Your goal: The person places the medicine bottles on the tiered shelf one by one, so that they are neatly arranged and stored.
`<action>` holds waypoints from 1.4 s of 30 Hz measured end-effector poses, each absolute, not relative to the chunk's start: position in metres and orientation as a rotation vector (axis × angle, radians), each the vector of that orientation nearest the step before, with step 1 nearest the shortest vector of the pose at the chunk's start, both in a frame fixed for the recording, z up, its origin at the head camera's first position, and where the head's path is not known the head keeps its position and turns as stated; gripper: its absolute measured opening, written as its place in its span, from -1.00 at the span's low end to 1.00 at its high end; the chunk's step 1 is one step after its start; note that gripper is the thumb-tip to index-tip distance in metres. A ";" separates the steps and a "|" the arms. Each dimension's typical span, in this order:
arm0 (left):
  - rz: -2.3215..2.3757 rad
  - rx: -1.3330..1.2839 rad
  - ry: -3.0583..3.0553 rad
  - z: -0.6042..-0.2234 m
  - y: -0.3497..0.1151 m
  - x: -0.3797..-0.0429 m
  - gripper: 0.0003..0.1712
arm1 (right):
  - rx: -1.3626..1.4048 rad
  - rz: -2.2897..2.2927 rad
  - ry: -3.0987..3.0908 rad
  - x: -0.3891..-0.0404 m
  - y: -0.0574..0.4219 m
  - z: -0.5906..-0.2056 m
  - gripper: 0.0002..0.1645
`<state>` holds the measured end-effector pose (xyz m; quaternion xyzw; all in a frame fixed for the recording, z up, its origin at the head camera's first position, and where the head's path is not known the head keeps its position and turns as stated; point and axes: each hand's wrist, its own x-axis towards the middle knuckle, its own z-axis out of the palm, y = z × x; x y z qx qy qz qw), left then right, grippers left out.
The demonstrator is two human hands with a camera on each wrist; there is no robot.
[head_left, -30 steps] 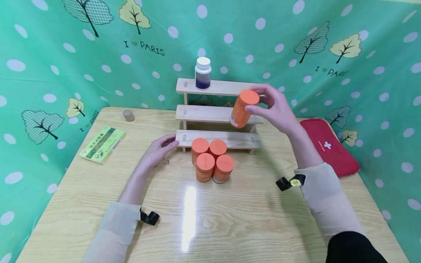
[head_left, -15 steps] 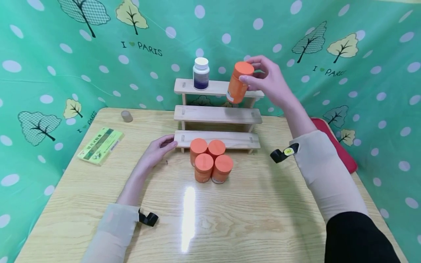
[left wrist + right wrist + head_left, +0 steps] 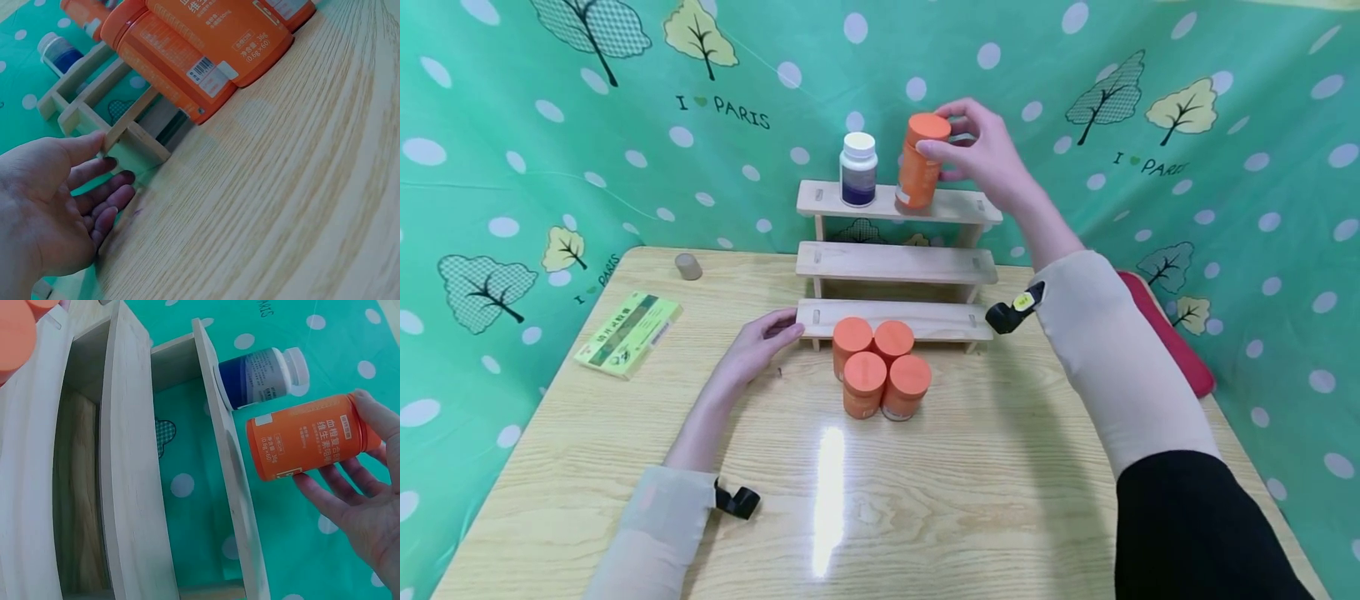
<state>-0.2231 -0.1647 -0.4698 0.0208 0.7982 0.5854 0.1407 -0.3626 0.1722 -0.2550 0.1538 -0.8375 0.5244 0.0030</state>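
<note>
My right hand (image 3: 981, 154) grips an orange supplement bottle (image 3: 919, 171) near its orange lid. The bottle is upright, its base right at the top board of a three-step wooden shelf (image 3: 897, 260). Beside it on that board stands a white bottle with a dark blue lower label (image 3: 858, 171). In the right wrist view, thumb and fingers hold the orange bottle (image 3: 306, 434) from its lid side. My left hand (image 3: 756, 346) pinches the left end of the lowest board. In the left wrist view, the thumb (image 3: 84, 148) lies on the board's corner, with the other fingers loosely curled below.
Several orange-lidded bottles (image 3: 865, 372) stand clustered in front of the lowest step, overlapping it in the head view. A green box (image 3: 628, 333) and a small grey cylinder (image 3: 688, 266) lie at left. A red pouch (image 3: 1172, 337) is partly behind the right arm.
My right hand has raised the orange bottle from beside the middle step up to the top step, moving left toward the white bottle. The left hand has stayed at the shelf's end.
</note>
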 end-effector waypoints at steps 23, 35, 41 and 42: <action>1.713 0.074 2.308 -0.474 -0.164 -0.225 -0.25 | 0.372 1.675 -2.671 -0.376 0.160 -0.265 -0.33; 1.698 0.079 2.317 -0.473 -0.166 -0.226 -0.23 | 0.372 1.654 -2.668 -0.376 0.158 -0.265 -0.34; 1.692 0.073 2.322 -0.473 -0.165 -0.226 -0.25 | 0.329 1.693 -2.683 -0.376 0.156 -0.264 -0.35; 1.693 0.072 2.322 -0.473 -0.164 -0.226 -0.25 | 0.324 1.698 -2.685 -0.376 0.156 -0.264 -0.34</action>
